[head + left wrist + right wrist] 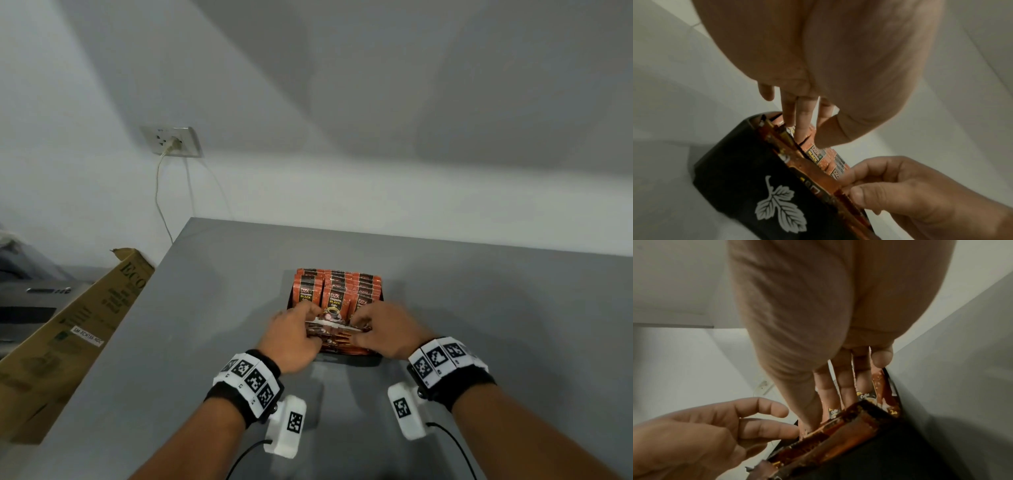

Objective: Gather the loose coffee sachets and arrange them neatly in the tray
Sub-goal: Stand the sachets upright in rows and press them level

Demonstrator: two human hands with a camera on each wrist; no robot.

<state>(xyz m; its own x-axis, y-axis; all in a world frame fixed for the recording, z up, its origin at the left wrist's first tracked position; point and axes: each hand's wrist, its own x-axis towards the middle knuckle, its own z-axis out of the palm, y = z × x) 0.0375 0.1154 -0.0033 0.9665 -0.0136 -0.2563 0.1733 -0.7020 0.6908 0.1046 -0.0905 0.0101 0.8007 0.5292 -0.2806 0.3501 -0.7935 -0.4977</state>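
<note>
a: where's the tray point(356, 359)?
b: on grey table point(205, 308), mid, packed w/ orange coffee sachets point(334, 291) standing in rows.
a: hands?
b: left hand point(291, 339) + right hand point(383, 337) both at near end of tray, fingers curled, pinching a bundle of sachets point(337, 334) lying across the front row.
a: surroundings?
b: cardboard box point(68, 342) at left, wall socket point(171, 141) w/ cable.

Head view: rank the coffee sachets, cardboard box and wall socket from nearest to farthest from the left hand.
1. Coffee sachets: in the black tray, touching the left hand.
2. Cardboard box: left, beside the table edge.
3. Wall socket: far left, up on the wall.
</note>
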